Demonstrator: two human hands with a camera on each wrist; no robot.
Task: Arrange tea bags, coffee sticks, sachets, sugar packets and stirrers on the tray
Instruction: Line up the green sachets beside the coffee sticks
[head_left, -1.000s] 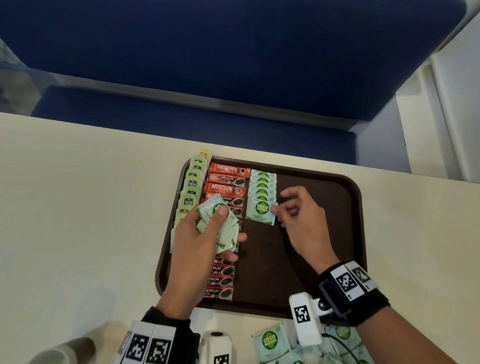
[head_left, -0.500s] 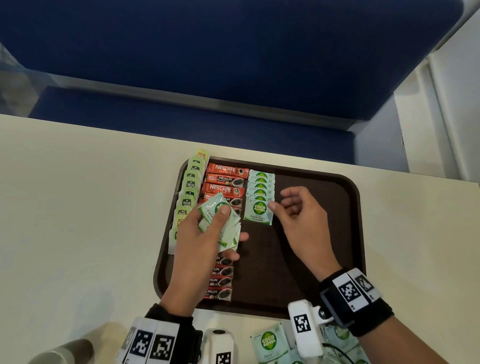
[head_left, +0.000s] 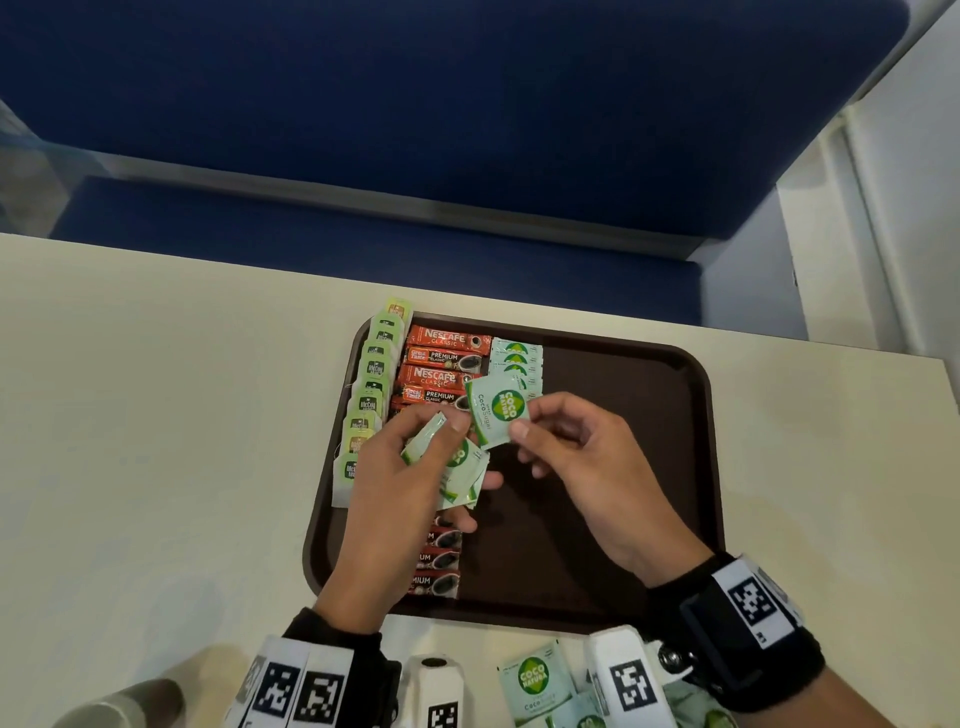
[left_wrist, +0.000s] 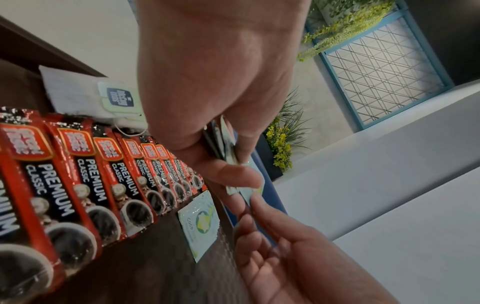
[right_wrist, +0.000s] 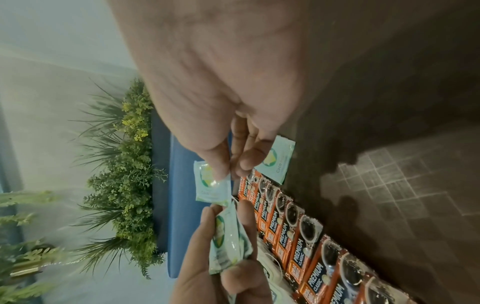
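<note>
A brown tray (head_left: 696, 467) holds a column of tea bags (head_left: 375, 371), a column of red coffee sticks (head_left: 441, 361) and a short row of green-white sugar packets (head_left: 517, 356). My left hand (head_left: 441, 441) grips a small stack of sugar packets (head_left: 460, 475) above the coffee sticks. My right hand (head_left: 522, 428) pinches one sugar packet (head_left: 496, 413) by its corner, just right of the left thumb and raised off the tray. In the right wrist view the pinched packet (right_wrist: 210, 185) hangs above the stack (right_wrist: 228, 242); the row's nearest packet (right_wrist: 278, 162) lies flat behind it.
Loose sugar packets (head_left: 535, 680) lie on the cream table (head_left: 156, 441) near its front edge. A pale cup-like object (head_left: 119, 706) sits at the bottom left. The tray's right half (head_left: 623, 415) is bare. A blue bench (head_left: 415, 130) runs beyond the table.
My right hand has left the packet laid on the row and now pinches a fresh one at the left hand's stack. The left hand has barely moved.
</note>
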